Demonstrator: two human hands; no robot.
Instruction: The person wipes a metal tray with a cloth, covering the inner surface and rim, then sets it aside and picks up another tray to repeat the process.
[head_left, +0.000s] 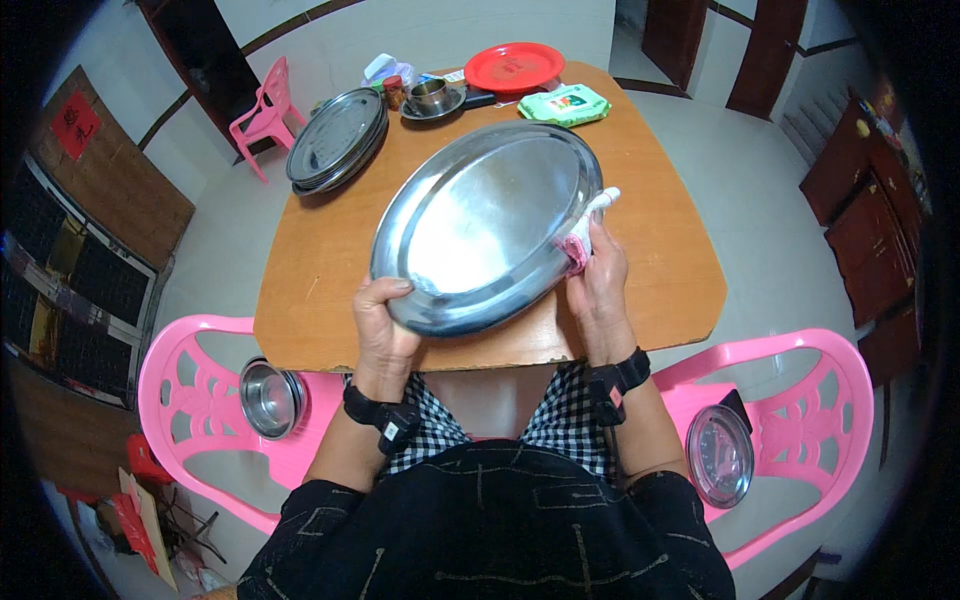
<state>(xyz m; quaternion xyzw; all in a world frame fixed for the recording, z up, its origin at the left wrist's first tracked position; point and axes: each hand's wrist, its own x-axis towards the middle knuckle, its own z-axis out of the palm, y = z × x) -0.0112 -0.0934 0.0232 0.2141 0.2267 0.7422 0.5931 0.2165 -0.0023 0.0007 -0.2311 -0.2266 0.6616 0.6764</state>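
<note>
A large oval stainless steel platter (487, 217) is held tilted over the near part of a wooden table (667, 277). My left hand (385, 319) grips its lower left rim, thumb on top and fingers hidden beneath. At the right rim, my right hand (598, 270) presses a white and pink cloth (581, 240) against the platter; some of its fingers are hidden. Beyond the platter, to the left, stands a stack of oval metal platters (337, 142). A green pack of wipes (565, 104) lies beyond the platter's far edge.
At the table's far side are a red round tray (514, 66), a metal cup (430, 96) on a small dish and a red-lidded jar (394, 92). Pink chairs flank me: metal bowls (271, 399) on the left one, an oval metal dish (720, 456) on the right one.
</note>
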